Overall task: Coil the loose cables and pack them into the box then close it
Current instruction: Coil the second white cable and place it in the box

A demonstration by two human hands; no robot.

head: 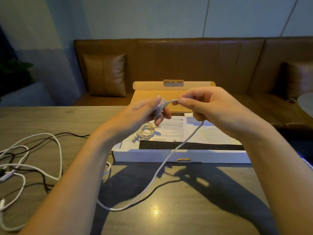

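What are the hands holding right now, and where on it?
One white cable: left hand grips its wound loops, right hand pinches the free run beside the loops.

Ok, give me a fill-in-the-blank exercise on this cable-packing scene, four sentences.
1. The left hand holds loops of a ____ cable.
2. The right hand ____ that cable near the loops.
3. One coiled cable already lies inside the ____.
4. The box lid is ____.

Missing words: white; pinches; box; open

Brown bench (194, 61), two cushions (105, 74), wooden table (169, 209); perhaps plant (15, 68) far left.
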